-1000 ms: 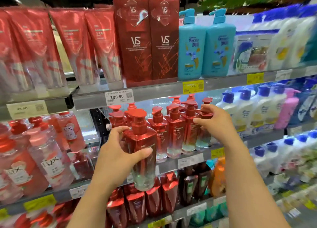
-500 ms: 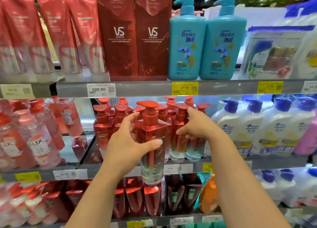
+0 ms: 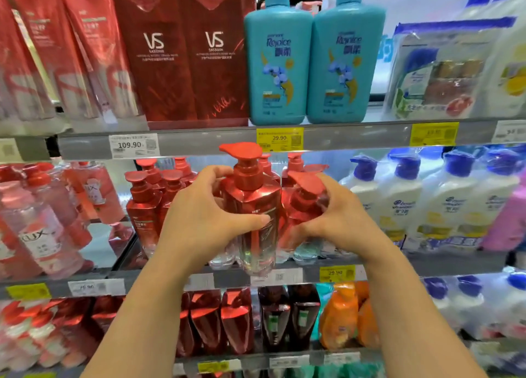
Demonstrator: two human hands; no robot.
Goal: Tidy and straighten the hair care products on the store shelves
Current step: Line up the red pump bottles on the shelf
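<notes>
Since a sec ago the held red pump bottle point(image 3: 250, 207) has come in from out front of the shelf to the front of the red group, w/ its base right at the shelf edge point(image 3: 398, 266), and the right hand has dropped from the pump tops onto a neighbour bottle point(image 3: 301, 204).

Left hand point(image 3: 205, 224) wraps the held bottle from the left side: thumb across the front label, fingers curled round the back, a firm full grip. Bottle is upright, pump head pointing left-ish, clear lower half low over the shelf lip; can't tell if the base is seated yet. Right hand point(image 3: 338, 221) curls round the neighbour just right of it, fingers on its shoulder, thumb low near the front. That bottle looks tilted a bit, pump cap leaning toward the held one.

More red pump bottles point(image 3: 142, 207) stand to the left and further back, white bottles w/ blue caps point(image 3: 404, 207) to the right. Teal bottles point(image 3: 313, 64) sit on the shelf above.

Step in hand, I'd say: slotting the bottle back into the front row while the other hand makes room. Next move prob needs the neighbour nudged right and stood straight, then the held one set down flush w/ the edge, label facing out. Tight gap, so go slow or the back ones could tip.
</notes>
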